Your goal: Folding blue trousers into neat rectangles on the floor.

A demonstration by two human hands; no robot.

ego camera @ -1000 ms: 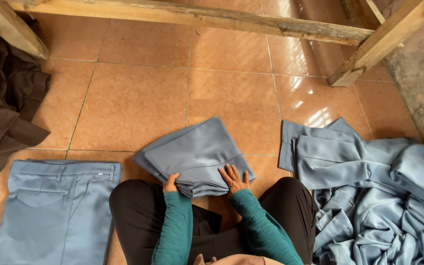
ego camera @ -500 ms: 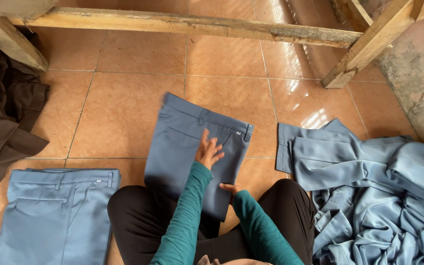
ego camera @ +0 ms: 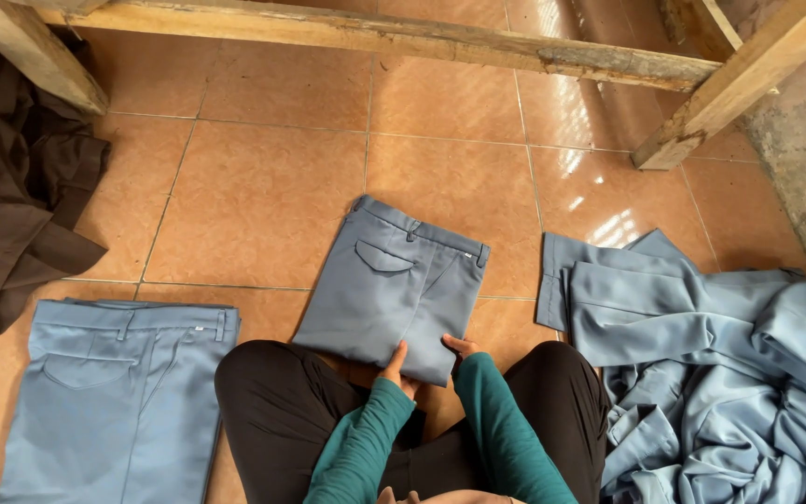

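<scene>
Since half a second ago your left hand [ego camera: 396,362] has come back from the middle of the folded grey-blue trousers [ego camera: 394,289] to their near edge, and the trousers now lie flat and squared on the tiled floor [ego camera: 263,196] just in front of your knees, waistband far, back pocket up. From the left: a dark brown cloth [ego camera: 20,205] is heaped at the far left, and a lighter blue pair of trousers [ego camera: 114,401] lies flat beside your left knee. Your left hand's fingers curl under the near hem, closed on the fabric; your right hand [ego camera: 460,347] touches the same hem, its grip hidden. A pile of unfolded blue trousers [ego camera: 701,373] lies on the right.
</scene>
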